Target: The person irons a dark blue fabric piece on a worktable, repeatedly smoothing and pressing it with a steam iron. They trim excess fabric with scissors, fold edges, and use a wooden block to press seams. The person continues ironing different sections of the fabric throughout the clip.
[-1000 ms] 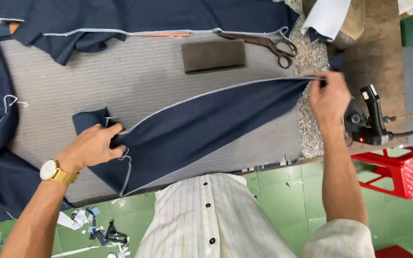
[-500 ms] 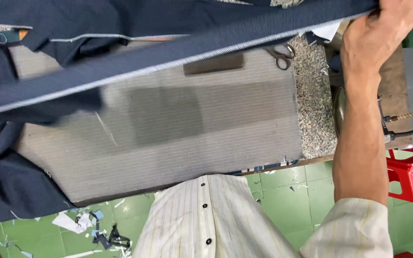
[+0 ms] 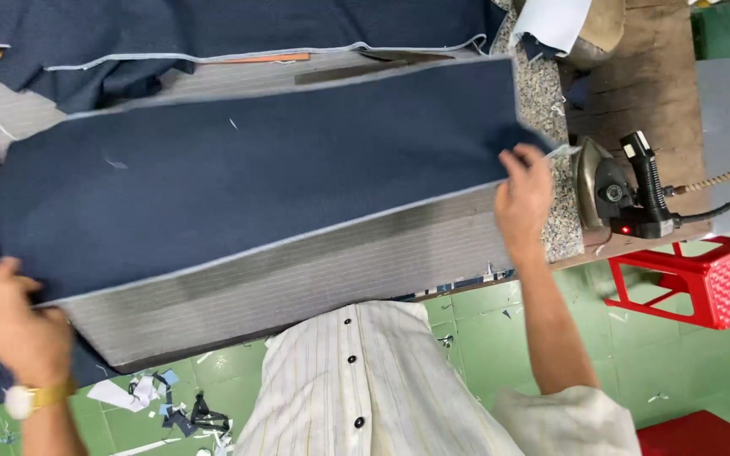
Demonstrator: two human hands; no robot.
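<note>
A long dark navy fabric panel (image 3: 255, 177) with a pale stitched edge lies spread flat across the grey striped ironing table (image 3: 314, 283). My left hand (image 3: 19, 325), with a gold watch on the wrist, grips the panel's near-left corner. My right hand (image 3: 524, 198) pinches its right end at the table's right side. The cloth is stretched between both hands.
More navy cloth (image 3: 213, 29) is piled along the far edge and at the left. A black steam iron (image 3: 627, 190) stands on a speckled pad on a wooden bench at the right. A red plastic stool (image 3: 707, 279) and fabric scraps (image 3: 162, 401) sit on the green floor.
The panel, held folded and then lifted high across the view, has come down and now lies spread open on the table. Both hands lowered with it; the scissors and dark block are now covered.
</note>
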